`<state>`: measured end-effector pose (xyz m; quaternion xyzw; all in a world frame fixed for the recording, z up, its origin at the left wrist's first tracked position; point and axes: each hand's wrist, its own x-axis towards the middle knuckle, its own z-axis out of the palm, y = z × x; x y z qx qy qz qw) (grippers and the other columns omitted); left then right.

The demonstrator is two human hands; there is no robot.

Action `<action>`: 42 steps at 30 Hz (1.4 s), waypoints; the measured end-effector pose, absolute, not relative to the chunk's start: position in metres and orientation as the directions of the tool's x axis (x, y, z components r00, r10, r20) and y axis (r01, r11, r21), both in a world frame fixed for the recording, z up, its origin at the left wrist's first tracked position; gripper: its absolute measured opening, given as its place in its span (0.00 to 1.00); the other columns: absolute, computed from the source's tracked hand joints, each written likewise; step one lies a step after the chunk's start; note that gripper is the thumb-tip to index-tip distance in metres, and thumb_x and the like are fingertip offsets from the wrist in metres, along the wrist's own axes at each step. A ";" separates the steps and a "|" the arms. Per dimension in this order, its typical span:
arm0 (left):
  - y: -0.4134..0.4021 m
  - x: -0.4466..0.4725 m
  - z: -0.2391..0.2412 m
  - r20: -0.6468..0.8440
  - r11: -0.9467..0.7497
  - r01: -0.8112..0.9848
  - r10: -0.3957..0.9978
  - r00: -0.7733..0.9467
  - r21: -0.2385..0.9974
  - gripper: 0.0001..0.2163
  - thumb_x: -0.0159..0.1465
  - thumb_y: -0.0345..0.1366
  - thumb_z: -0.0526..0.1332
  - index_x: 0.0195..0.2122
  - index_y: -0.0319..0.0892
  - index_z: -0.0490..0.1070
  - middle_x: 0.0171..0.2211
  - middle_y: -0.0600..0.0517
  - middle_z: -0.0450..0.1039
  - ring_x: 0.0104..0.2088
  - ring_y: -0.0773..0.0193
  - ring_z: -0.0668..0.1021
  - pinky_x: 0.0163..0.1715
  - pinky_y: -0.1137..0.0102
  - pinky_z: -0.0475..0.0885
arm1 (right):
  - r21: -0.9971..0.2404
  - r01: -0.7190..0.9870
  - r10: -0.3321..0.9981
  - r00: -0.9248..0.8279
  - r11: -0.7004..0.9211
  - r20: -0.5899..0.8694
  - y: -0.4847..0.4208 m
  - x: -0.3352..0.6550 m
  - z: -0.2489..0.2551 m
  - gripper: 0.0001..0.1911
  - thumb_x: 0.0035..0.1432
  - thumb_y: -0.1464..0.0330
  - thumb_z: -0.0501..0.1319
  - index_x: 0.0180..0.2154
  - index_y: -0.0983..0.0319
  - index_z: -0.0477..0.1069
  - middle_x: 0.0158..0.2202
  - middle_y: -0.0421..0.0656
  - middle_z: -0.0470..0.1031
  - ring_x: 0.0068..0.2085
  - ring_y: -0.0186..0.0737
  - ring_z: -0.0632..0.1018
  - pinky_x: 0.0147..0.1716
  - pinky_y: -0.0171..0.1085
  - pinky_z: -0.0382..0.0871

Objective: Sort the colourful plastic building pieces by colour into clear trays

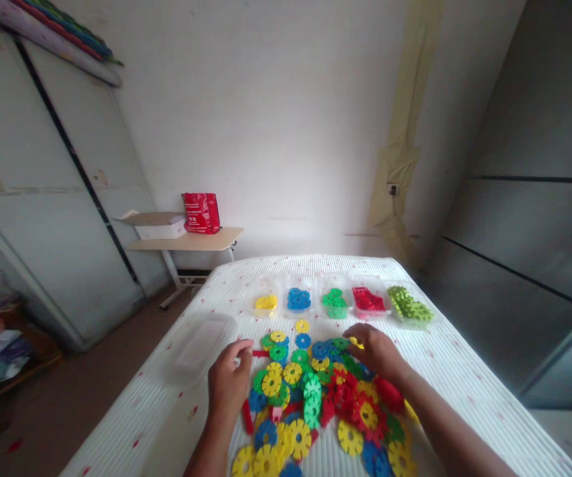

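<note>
My left hand (230,371) is at the left edge of a loose pile of plastic snowflake discs (292,373). Its fingers are curled in towards the thumb, and what they hold, if anything, is hidden. Over the right back part of the pile, my right hand (378,350) pinches a yellow snowflake disc (356,343) between its fingertips. The pile mixes yellow, blue, green and red pieces. A row of clear boxes stands behind it: yellow discs (266,302), blue discs (299,299), green discs (334,298), red pieces (368,299) and yellow-green pieces (409,304).
A translucent lid or tray (199,348) lies left of my left hand on the white ribbed tablecloth (166,417). A side table (201,240) behind bears a red bag (201,213) and a white box (160,230). Cabinets flank both sides.
</note>
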<state>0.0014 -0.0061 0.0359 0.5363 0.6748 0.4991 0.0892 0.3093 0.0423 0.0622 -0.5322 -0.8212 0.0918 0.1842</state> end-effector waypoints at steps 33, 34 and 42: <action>0.002 -0.001 0.001 0.170 -0.045 0.276 0.876 -0.451 0.960 0.12 0.49 0.43 0.59 0.27 0.40 0.74 0.27 0.48 0.78 0.30 0.57 0.78 0.32 0.67 0.71 | -0.389 0.873 0.952 -0.305 0.295 0.036 0.031 0.301 0.042 0.11 0.43 0.72 0.58 0.34 0.62 0.70 0.33 0.44 0.74 0.33 0.37 0.72 0.31 0.32 0.61; 0.001 -0.002 0.000 0.164 -0.046 0.265 0.880 -0.445 0.963 0.12 0.49 0.43 0.59 0.28 0.40 0.74 0.26 0.48 0.78 0.30 0.57 0.78 0.32 0.68 0.71 | -0.392 0.874 0.954 -0.296 0.288 0.041 0.031 0.300 0.043 0.10 0.42 0.72 0.58 0.32 0.62 0.69 0.31 0.42 0.73 0.31 0.35 0.71 0.29 0.31 0.60; -0.001 -0.003 0.001 0.148 -0.073 0.181 0.882 -0.446 0.981 0.13 0.49 0.44 0.61 0.28 0.39 0.74 0.26 0.49 0.77 0.30 0.58 0.78 0.30 0.70 0.71 | -0.538 0.807 0.956 -0.292 0.245 -0.002 0.037 0.306 0.068 0.03 0.40 0.73 0.57 0.21 0.62 0.63 0.21 0.35 0.66 0.25 0.30 0.65 0.23 0.29 0.54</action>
